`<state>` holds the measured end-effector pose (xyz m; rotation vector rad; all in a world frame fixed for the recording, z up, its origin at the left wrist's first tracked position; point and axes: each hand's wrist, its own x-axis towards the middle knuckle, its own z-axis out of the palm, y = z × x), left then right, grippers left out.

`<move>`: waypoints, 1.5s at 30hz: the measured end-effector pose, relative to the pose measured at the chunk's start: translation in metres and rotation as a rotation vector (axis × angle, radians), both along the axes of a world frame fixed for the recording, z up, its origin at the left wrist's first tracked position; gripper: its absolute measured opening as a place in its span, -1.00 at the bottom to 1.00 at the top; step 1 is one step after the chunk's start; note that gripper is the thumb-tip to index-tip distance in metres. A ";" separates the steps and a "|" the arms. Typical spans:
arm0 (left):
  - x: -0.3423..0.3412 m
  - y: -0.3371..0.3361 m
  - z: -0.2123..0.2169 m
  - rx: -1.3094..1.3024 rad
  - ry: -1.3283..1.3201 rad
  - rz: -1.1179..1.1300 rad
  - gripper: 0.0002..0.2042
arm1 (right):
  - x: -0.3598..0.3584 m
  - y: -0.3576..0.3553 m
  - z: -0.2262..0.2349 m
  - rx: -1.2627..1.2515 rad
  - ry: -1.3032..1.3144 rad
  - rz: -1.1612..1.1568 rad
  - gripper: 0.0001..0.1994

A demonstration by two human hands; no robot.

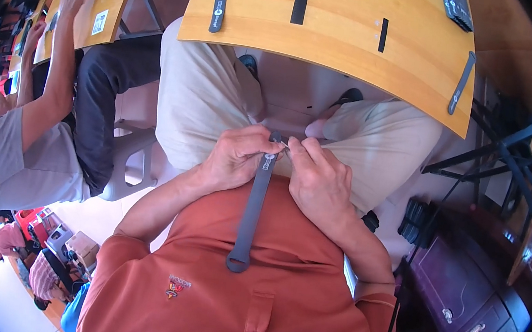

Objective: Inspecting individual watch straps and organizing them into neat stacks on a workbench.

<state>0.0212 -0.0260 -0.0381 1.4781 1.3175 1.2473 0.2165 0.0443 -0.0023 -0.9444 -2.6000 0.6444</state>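
A long dark grey strap (253,207) with a white printed mark lies along the front of my red shirt, its looped end with a slot toward my chest. My left hand (237,157) pinches the strap's far end between thumb and fingers, above my lap. Close beside it, my right hand (321,180) has thumb and fingertips pressed together at that same end. A small thin bit shows between the two hands, too small to name. What my right fingertips hold is mostly hidden.
Ahead stands a wooden table (342,43) with similar straps (219,3) (462,83), black strips (299,7) and a stack of dark straps (456,9). A co-worker in grey (34,153) sits at left. A dark cabinet (454,299) and folding legs (507,147) stand at right.
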 end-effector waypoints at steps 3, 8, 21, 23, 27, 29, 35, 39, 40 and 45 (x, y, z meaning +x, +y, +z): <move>0.000 -0.001 -0.004 0.049 0.036 -0.016 -0.84 | -0.001 -0.002 -0.005 -0.103 0.048 -0.022 -0.75; 0.005 -0.006 -0.004 -0.005 -0.045 -0.055 -0.83 | -0.005 -0.006 -0.017 -0.391 0.300 -0.135 -0.80; 0.005 -0.007 0.010 -0.039 0.223 0.192 -0.65 | 0.000 0.003 -0.010 -0.173 0.234 -0.045 -0.79; 0.007 -0.004 0.012 -0.009 0.291 0.185 -0.59 | -0.001 0.003 -0.010 -0.140 0.230 -0.052 -0.79; 0.008 0.001 0.010 0.047 0.345 0.164 -0.60 | -0.001 0.005 -0.012 -0.078 0.220 -0.073 -0.80; 0.008 0.002 0.010 0.018 0.362 0.130 -0.66 | 0.001 0.004 -0.011 -0.075 0.191 -0.072 -0.78; 0.005 0.007 0.009 0.143 0.463 0.037 -0.70 | 0.007 0.004 -0.004 -0.058 0.103 -0.040 -0.72; 0.000 0.008 0.009 0.186 0.507 -0.032 -0.70 | 0.012 0.004 -0.001 -0.085 0.031 -0.013 -0.71; 0.001 0.007 0.009 0.178 0.509 -0.055 -0.68 | 0.013 0.004 -0.001 -0.086 0.029 -0.015 -0.71; -0.001 0.005 0.005 0.164 0.440 -0.100 -0.65 | 0.013 0.003 -0.005 -0.180 0.073 0.031 -0.76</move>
